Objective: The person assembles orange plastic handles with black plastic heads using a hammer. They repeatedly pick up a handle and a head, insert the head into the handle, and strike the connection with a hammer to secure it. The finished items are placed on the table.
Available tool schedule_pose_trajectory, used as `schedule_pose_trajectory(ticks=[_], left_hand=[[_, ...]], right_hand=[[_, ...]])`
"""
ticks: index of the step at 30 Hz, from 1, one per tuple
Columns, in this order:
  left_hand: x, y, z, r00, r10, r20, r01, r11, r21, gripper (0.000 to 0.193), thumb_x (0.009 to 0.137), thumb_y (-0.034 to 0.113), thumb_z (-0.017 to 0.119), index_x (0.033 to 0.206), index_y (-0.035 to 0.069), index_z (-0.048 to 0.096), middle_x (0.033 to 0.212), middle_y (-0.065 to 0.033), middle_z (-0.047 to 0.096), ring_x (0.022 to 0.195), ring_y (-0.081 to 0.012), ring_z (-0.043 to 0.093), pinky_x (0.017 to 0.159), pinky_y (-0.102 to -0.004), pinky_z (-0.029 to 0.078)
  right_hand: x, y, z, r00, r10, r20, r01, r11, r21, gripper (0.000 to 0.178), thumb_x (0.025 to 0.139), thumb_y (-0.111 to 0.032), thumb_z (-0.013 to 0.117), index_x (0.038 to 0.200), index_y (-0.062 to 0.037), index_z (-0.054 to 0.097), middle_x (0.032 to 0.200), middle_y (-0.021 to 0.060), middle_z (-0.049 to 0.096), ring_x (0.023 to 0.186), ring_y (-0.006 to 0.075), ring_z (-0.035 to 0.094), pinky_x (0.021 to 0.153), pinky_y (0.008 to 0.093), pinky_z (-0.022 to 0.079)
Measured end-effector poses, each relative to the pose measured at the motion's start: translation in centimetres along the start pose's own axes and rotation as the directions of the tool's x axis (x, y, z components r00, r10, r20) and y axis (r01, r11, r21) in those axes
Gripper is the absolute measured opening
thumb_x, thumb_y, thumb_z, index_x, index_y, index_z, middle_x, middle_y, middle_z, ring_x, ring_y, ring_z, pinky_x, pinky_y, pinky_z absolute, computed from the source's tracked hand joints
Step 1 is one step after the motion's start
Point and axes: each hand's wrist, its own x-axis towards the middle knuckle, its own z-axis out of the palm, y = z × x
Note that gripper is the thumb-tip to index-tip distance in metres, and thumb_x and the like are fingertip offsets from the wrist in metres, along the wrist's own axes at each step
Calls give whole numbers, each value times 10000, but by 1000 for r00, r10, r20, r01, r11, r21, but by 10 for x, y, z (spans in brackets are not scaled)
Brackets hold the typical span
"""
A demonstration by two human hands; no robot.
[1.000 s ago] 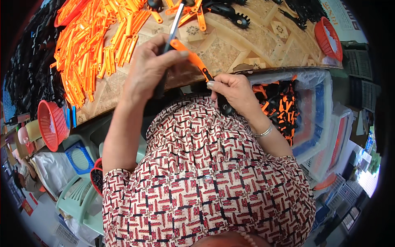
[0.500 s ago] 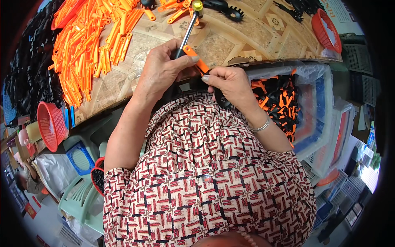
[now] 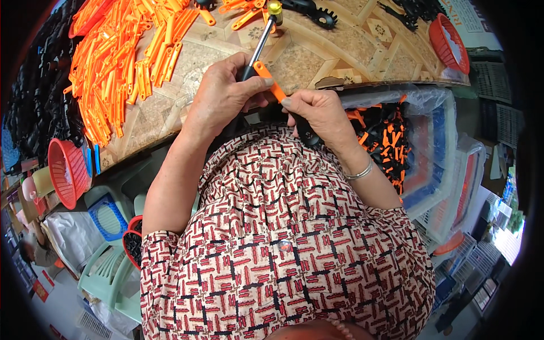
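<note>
Hold the narrow orange plastic strip (image 3: 277, 92) steady by the near edge of the tan patterned surface (image 3: 317, 56), now clamped in the fingers of the left hand (image 3: 225, 93) beside the slim shiny metal rod (image 3: 262, 42). With fingers of the right hand (image 3: 321, 116) closed on the black rounded plastic piece (image 3: 308, 136), press evenly, keeping both aligned, without twisting
</note>
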Motion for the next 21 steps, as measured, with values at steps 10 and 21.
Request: schedule_pose_trajectory(ticks=[10, 21], left_hand=[[-19, 6, -27, 949, 190, -252, -157, 977, 145, 319, 988, 211, 672, 1214, -12, 636, 747, 10, 594, 653, -59, 566, 587, -197, 447], [-82, -19, -33, 776, 628, -53, -416, 573, 706, 470, 873, 91, 775, 1328, 76, 658, 853, -85, 699, 706, -142, 609, 676, -314, 505]], right_hand=[[-2, -11, 4, 996, -33, -82, 11, 966, -257, 323, 951, -256, 704, 766, 7, 732, 571, 26, 660, 495, 46, 578, 474, 241, 438], [6, -5, 1, 999, -2, -51, -7, 983, -184, 350, 939, -270, 703, 734, 13, 725, 572, 46, 671, 495, 65, 591, 477, 239, 439]])
